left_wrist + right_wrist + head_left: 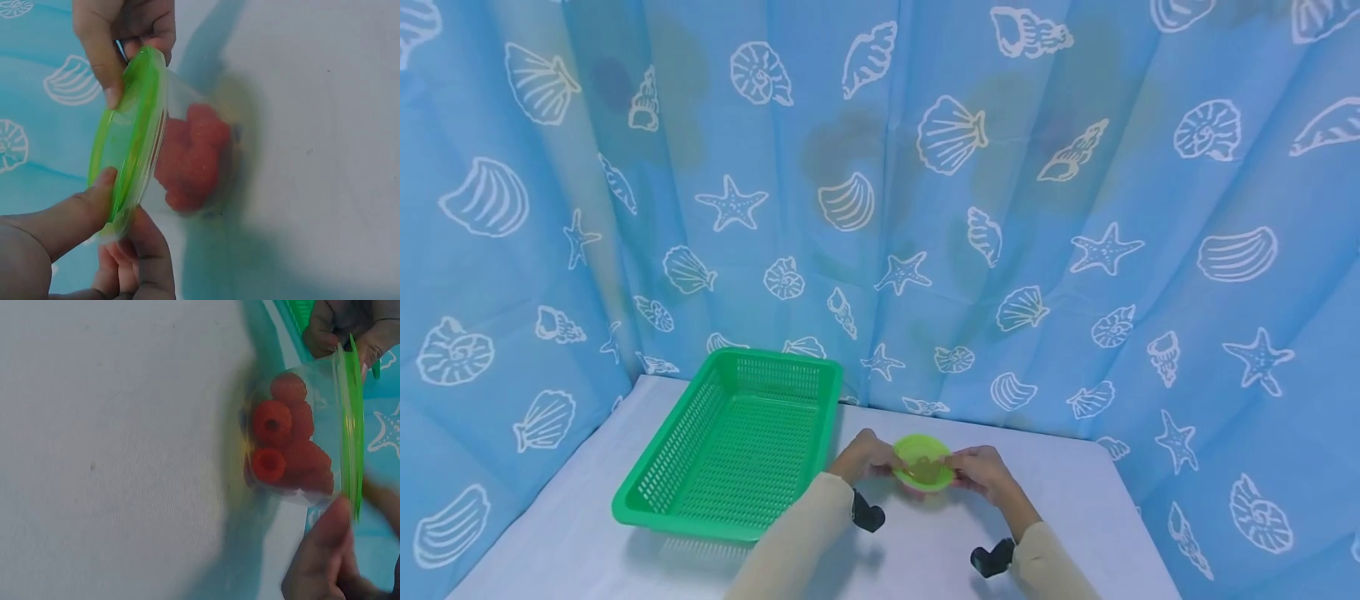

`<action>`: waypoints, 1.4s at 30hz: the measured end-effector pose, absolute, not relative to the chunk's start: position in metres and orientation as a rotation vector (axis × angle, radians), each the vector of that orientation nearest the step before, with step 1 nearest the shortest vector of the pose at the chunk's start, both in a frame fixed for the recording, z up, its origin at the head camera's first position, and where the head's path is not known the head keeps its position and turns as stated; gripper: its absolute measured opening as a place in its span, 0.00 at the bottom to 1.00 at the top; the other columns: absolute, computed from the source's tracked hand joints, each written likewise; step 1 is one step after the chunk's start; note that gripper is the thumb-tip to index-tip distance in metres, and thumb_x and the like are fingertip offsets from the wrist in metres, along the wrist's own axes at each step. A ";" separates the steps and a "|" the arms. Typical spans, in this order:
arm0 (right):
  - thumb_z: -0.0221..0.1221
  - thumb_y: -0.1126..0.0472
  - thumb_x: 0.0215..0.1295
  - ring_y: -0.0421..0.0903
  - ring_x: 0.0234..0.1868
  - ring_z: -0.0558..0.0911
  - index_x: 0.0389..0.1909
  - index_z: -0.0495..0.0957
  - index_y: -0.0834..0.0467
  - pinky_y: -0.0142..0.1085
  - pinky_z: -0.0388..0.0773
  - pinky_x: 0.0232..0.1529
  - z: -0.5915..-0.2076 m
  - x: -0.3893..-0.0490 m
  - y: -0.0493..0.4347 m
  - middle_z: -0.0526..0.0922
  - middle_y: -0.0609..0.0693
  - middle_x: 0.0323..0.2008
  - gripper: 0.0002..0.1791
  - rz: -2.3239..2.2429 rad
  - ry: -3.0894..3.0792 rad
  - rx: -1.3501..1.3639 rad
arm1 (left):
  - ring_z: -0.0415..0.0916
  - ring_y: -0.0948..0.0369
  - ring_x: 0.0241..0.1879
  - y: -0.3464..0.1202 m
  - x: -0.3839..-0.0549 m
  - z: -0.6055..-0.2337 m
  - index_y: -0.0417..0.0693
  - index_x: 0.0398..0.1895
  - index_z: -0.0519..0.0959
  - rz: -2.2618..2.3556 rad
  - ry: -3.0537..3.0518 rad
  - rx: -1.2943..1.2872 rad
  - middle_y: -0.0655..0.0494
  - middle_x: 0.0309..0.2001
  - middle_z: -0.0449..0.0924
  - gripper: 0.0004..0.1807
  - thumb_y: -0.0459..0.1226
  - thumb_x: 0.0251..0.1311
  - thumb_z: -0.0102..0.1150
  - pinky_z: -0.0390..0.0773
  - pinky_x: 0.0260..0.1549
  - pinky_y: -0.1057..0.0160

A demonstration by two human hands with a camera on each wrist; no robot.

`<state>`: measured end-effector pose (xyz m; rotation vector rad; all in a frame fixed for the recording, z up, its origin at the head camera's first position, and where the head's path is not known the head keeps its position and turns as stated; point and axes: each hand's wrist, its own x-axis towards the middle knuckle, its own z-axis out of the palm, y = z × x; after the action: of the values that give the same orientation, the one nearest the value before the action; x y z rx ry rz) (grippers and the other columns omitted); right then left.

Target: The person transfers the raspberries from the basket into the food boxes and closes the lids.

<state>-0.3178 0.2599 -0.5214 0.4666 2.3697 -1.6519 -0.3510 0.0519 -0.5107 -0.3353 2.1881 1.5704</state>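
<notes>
A small clear plastic container [324, 406] stands on the table under a bright green lid [922, 450]. Through its wall show several red raspberries [270, 422]. My left hand [872, 458] pinches the rim on the left side, thumb on top of the lid and fingers curled under the edge. On the opposite side, my right hand [983, 471] grips the rim the same way, with its thumb [112, 94] over the lid's edge. A finger of the right hand is blurred in the right wrist view.
A large green plastic basket [831, 417] with perforated sides stands to the left of my hands. The white-covered table [1037, 467] runs back to a blue curtain [880, 300] printed with white shells and starfish. Black straps [867, 512] sit at both wrists.
</notes>
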 end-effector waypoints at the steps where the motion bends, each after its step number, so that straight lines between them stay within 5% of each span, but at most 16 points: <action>1: 0.72 0.57 0.53 0.48 0.31 0.80 0.47 0.74 0.69 0.36 0.83 0.34 -0.521 -0.317 0.259 0.79 0.59 0.37 0.27 -1.634 2.374 0.465 | 0.78 0.53 0.30 0.052 -0.351 -0.511 0.27 0.51 0.69 1.576 2.194 -0.348 0.43 0.35 0.74 0.30 0.23 0.44 0.73 0.82 0.28 0.63; 12: 0.76 0.56 0.48 0.47 0.28 0.78 0.45 0.73 0.67 0.34 0.81 0.32 -0.518 -0.317 0.261 0.77 0.57 0.33 0.30 -1.579 2.377 0.457 | 0.76 0.55 0.30 0.056 -0.350 -0.510 0.27 0.48 0.70 1.598 2.253 -0.304 0.45 0.35 0.73 0.27 0.23 0.44 0.72 0.82 0.29 0.63; 21: 0.61 0.53 0.67 0.47 0.32 0.81 0.53 0.73 0.71 0.35 0.82 0.35 -0.521 -0.323 0.260 0.79 0.57 0.36 0.26 -1.730 2.242 0.472 | 0.78 0.56 0.27 0.051 -0.356 -0.513 0.30 0.45 0.72 1.727 2.166 -0.348 0.44 0.30 0.76 0.13 0.32 0.65 0.59 0.83 0.28 0.63; 28: 0.62 0.57 0.66 0.46 0.30 0.80 0.49 0.75 0.69 0.33 0.81 0.34 -0.522 -0.324 0.263 0.78 0.57 0.34 0.20 -1.767 2.213 0.504 | 0.79 0.56 0.26 0.054 -0.361 -0.518 0.30 0.43 0.74 1.743 2.175 -0.369 0.45 0.30 0.76 0.12 0.31 0.63 0.61 0.83 0.25 0.64; 36: 0.63 0.50 0.64 0.48 0.32 0.81 0.51 0.73 0.70 0.34 0.82 0.34 -0.524 -0.327 0.264 0.79 0.58 0.38 0.27 -1.759 2.229 0.540 | 0.79 0.54 0.28 0.054 -0.363 -0.517 0.31 0.48 0.72 1.678 2.208 -0.347 0.44 0.33 0.76 0.18 0.35 0.62 0.63 0.83 0.26 0.63; 42: 0.70 0.51 0.56 0.47 0.30 0.81 0.46 0.76 0.67 0.33 0.82 0.33 -0.524 -0.330 0.264 0.81 0.57 0.34 0.27 -1.652 2.303 0.525 | 0.77 0.55 0.29 0.053 -0.360 -0.514 0.30 0.47 0.73 1.569 2.270 -0.303 0.46 0.33 0.75 0.22 0.30 0.52 0.70 0.82 0.27 0.64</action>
<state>-0.3297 0.2639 -0.5244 0.5248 2.3033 -1.6524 -0.3598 0.0526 -0.5135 -0.3028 2.2703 1.5687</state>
